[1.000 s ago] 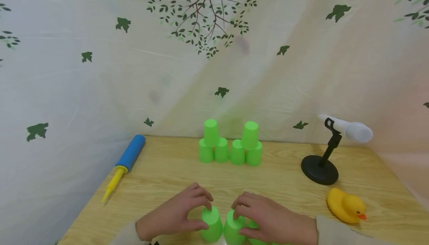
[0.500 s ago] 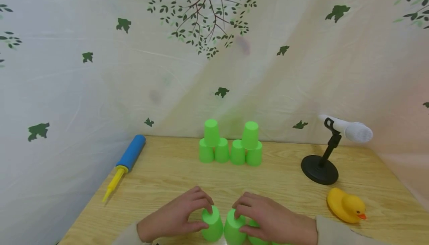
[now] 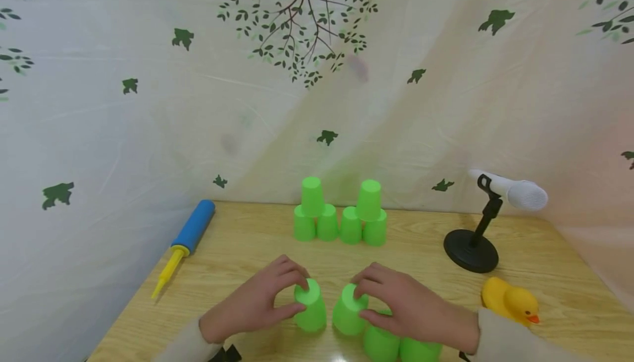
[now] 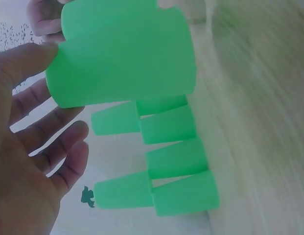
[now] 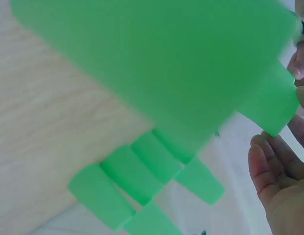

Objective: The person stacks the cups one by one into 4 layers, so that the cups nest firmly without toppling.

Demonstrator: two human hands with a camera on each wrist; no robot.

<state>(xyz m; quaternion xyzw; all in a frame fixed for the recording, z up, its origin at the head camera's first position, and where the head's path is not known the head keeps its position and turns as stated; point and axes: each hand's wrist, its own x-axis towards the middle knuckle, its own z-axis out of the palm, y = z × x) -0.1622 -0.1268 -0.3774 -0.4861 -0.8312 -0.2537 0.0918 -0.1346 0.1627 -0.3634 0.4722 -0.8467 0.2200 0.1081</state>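
My left hand point(image 3: 299, 294) grips an upside-down green cup point(image 3: 311, 307) by its top, just above the wooden table point(image 3: 247, 241). My right hand point(image 3: 364, 300) grips a second upside-down green cup point(image 3: 348, 311) beside it. Two more green cups point(image 3: 380, 343) stand under my right wrist at the near edge. At the back, two small pyramids of green cups point(image 3: 339, 213) stand side by side. The left wrist view shows the held cup point(image 4: 122, 58) between thumb and fingers, with the pyramids point(image 4: 161, 156) beyond. The right wrist view is filled by its held cup point(image 5: 156, 63).
A blue and yellow hand pump point(image 3: 184, 243) lies at the left edge. A white microphone on a black stand point(image 3: 471, 249) is at the right, with a yellow rubber duck point(image 3: 510, 300) in front of it. A leaf-print curtain point(image 3: 148, 103) hangs behind the table.
Both hands have lifted their cups and carried them a little away from me; two cups near my right wrist now show more fully.
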